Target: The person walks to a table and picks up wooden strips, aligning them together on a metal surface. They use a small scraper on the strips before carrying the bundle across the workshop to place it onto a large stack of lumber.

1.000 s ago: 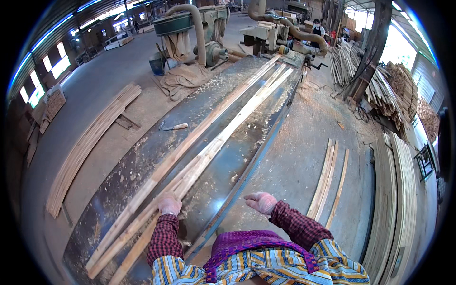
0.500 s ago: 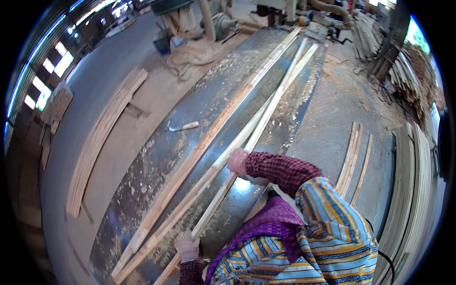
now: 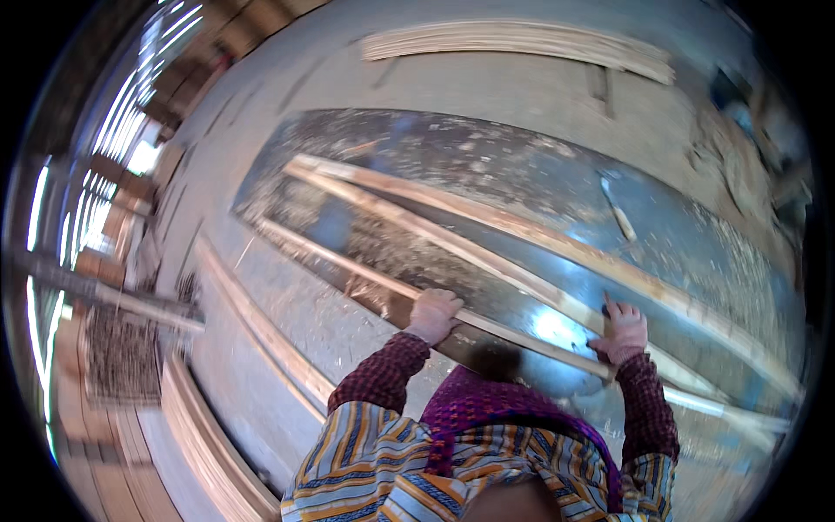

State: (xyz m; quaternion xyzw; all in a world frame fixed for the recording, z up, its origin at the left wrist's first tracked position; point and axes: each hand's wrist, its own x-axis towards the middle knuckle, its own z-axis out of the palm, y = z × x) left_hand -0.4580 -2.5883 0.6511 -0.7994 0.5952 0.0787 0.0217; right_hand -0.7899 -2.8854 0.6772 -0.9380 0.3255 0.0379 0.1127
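Along the tabletop's [image 3: 409, 135] near edge: thin wood strip [image 3: 531, 343], left hand [image 3: 435, 315] closed around it. Right hand [image 3: 623, 333] half-open at the middle strip [image 3: 435, 232], thumb apart from fingers; can't tell if it's gripping. Far strip [image 3: 522, 231] lies beyond, then hooked tool [image 3: 624, 223] with pale handle. Board stack [image 3: 522, 43] past the tabletop; dark bin [image 3: 731, 90] upper right, blurred, contents unreadable.

Interior of mixed light: overexposed bright openings [image 3: 143, 157] at left, dim surroundings, one blown-out white glare on the dark tabletop [image 3: 487, 157]. Motion blur, heavier toward the sides; left hand [image 3: 435, 315] and right hand [image 3: 624, 333] legible, slightly soft. Fisheye bowing of the board stack [image 3: 513, 43]; blackened rim.
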